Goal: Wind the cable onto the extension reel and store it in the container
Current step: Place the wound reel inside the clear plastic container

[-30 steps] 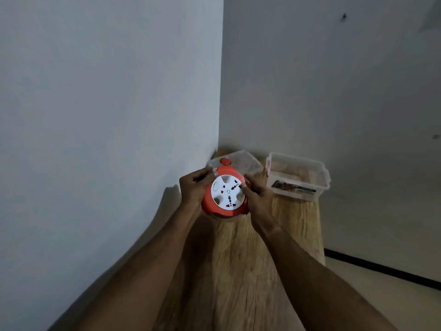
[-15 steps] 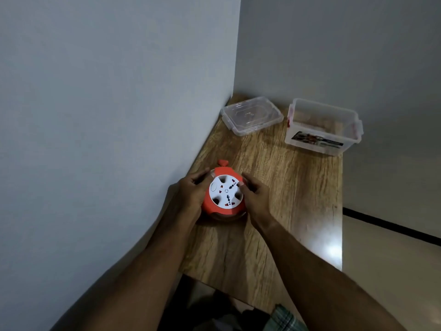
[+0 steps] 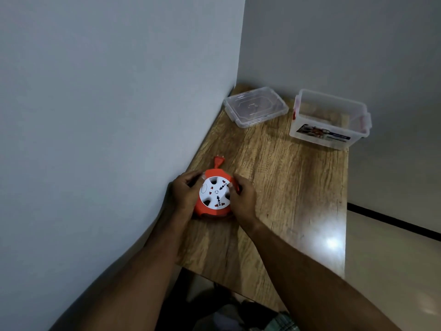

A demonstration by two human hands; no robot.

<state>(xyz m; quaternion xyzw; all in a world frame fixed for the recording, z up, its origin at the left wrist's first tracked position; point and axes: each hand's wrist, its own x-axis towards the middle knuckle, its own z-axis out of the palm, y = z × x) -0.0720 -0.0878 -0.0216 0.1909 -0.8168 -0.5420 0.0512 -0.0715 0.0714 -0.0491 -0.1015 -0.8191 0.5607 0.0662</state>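
Both hands, left hand [image 3: 185, 192] and right hand [image 3: 242, 197], grip the orange extension reel [image 3: 214, 195] on the bench [image 3: 286, 187], centre frame. Winding looks finished; next, lift it into the open container [image 3: 330, 118], upper right.

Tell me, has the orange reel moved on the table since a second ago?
Yes. The orange reel sat close to the clear lid and container a second ago; now it rests lower, nearer the table's front edge, held between both hands, though the camera also tilted.

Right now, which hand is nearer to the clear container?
Right. The right hand grips the reel's side facing the container; the left hand grips the wall side, farther away.
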